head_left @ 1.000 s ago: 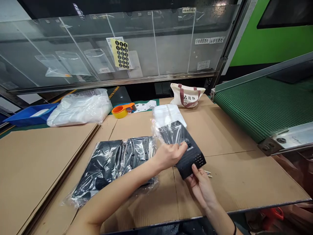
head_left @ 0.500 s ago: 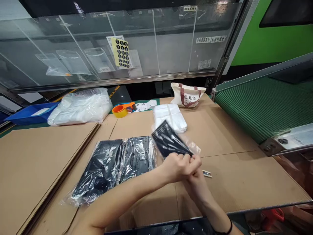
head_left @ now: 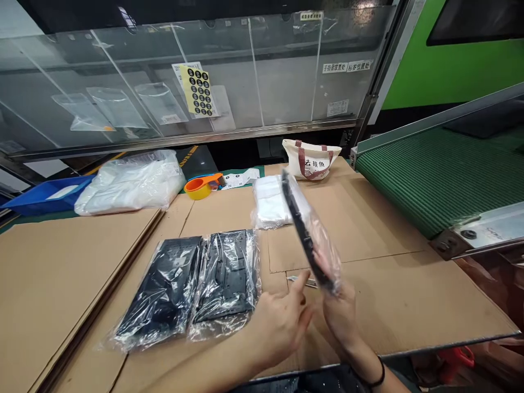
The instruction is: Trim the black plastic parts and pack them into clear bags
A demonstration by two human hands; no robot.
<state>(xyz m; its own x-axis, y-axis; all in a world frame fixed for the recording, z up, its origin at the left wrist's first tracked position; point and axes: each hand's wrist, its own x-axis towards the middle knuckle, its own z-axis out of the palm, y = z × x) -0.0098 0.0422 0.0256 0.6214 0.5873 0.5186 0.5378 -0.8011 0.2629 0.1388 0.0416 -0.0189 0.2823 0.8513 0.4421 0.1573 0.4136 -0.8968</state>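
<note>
My right hand grips the lower end of a black plastic panel in a clear bag, holding it up on edge and tilted. My left hand is open and apart from it, fingers spread just below a small metal strip on the cardboard. Two more bagged black panels lie flat side by side to the left of my left hand. Beyond the raised panel sits a stack of clear plastic bags.
Cardboard sheets cover the table. At the back stand a tote bag, an orange tape dispenser, a white plastic bundle and a blue tray. A green conveyor belt runs along the right, with a glass panel behind.
My hands have come apart, and my left hand has let go of the bag. The panel has turned from lying nearly flat to standing on edge in my right hand.
</note>
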